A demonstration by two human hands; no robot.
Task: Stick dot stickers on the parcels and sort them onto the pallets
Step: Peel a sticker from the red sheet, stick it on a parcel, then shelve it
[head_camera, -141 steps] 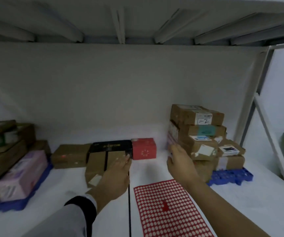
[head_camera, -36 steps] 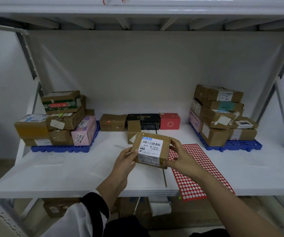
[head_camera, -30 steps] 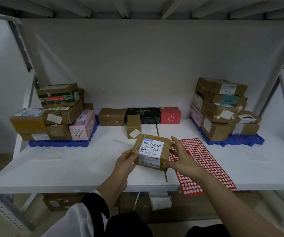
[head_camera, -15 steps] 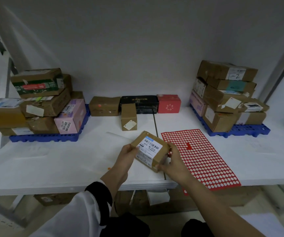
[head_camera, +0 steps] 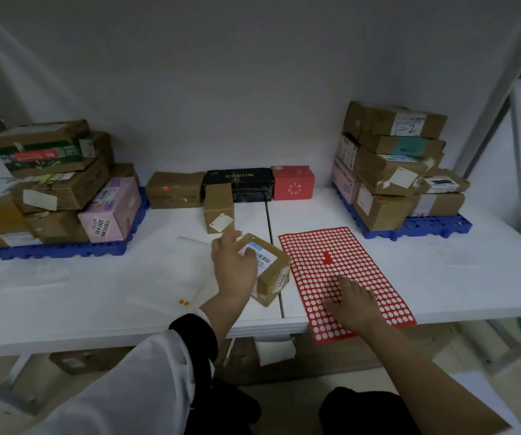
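Observation:
A small brown parcel [head_camera: 273,271] with a white barcode label lies on the white shelf near its front edge. My left hand [head_camera: 235,266] lies on top of it, fingers curled over its far edge. To its right lies a red sheet of white dot stickers [head_camera: 343,271]; my right hand [head_camera: 351,301] rests flat on the sheet's near part with fingers spread. A blue pallet [head_camera: 64,248] at the left and another blue pallet [head_camera: 434,226] at the right each carry stacked parcels.
At the back of the shelf stand a brown box [head_camera: 174,189], a black box [head_camera: 238,183], a red box [head_camera: 292,182] and a small brown box [head_camera: 218,207]. Two orange dots [head_camera: 184,302] lie on a clear sheet. More boxes sit under the shelf.
The parcel came down from both hands onto the shelf. My right hand let go of it and moved right onto the sticker sheet. My left hand stays on the parcel.

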